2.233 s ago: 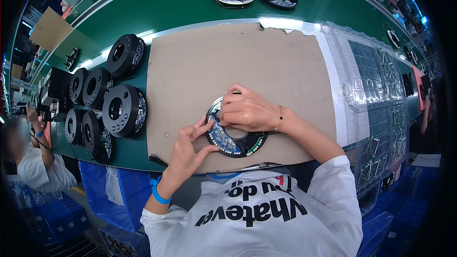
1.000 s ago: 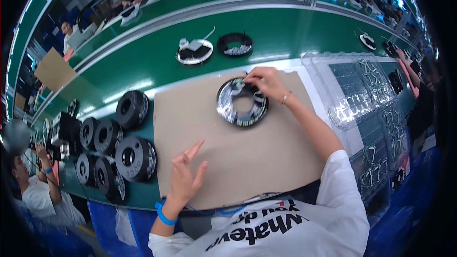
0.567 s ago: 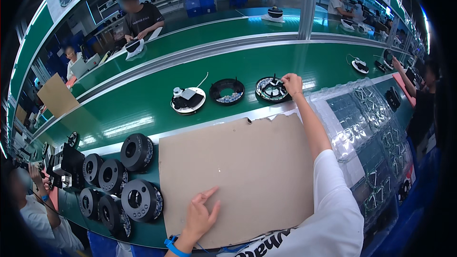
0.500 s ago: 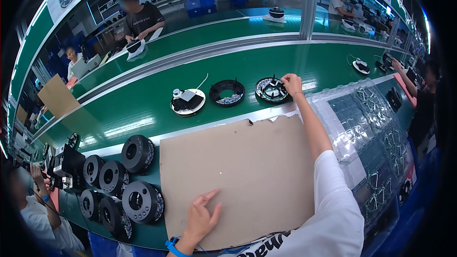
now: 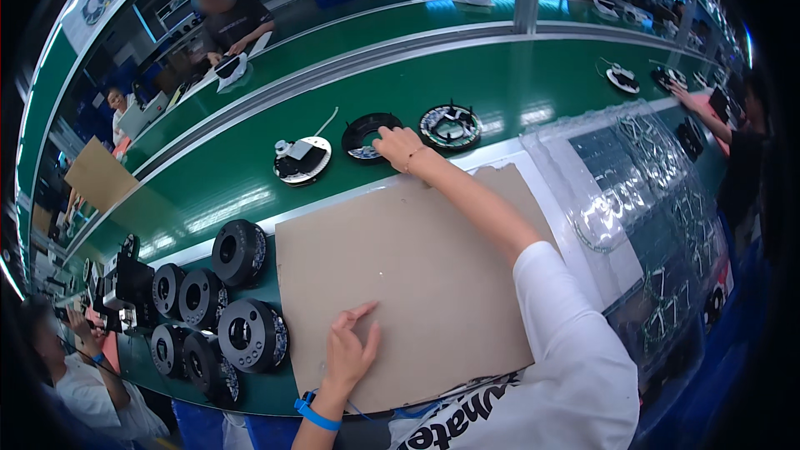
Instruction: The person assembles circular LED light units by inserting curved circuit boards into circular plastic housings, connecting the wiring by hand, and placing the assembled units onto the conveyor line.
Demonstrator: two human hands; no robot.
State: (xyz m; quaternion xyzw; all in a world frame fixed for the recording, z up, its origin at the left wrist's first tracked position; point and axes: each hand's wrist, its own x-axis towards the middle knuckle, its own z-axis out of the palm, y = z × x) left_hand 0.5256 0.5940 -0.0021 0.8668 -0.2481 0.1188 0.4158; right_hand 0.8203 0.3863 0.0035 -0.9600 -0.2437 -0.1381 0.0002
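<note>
My right hand (image 5: 400, 148) reaches across to a black ring-shaped housing (image 5: 360, 126) on the green conveyor, its fingers closed on the ring's right edge. The thumb's hold is partly hidden. Circuit parts show inside that ring. Right of it lies another round housing (image 5: 451, 126) with a circuit board and upright black posts. To the left sits a round white-and-black unit (image 5: 302, 160) with a cable sticking up. My left hand (image 5: 348, 350) hovers over or rests on the cardboard sheet (image 5: 408, 275), thumb and index finger apart, nothing in it.
Several black ring-shaped housings (image 5: 252, 334) stand at the left of the cardboard. Clear plastic trays (image 5: 621, 192) with green-and-white parts lie at the right. A metal rail edges the conveyor. Co-workers sit at left, right and across the line.
My right hand has left the round housing with the posts and moved left to the black ring. My left hand keeps its pose over the cardboard. The view has shifted slightly.
</note>
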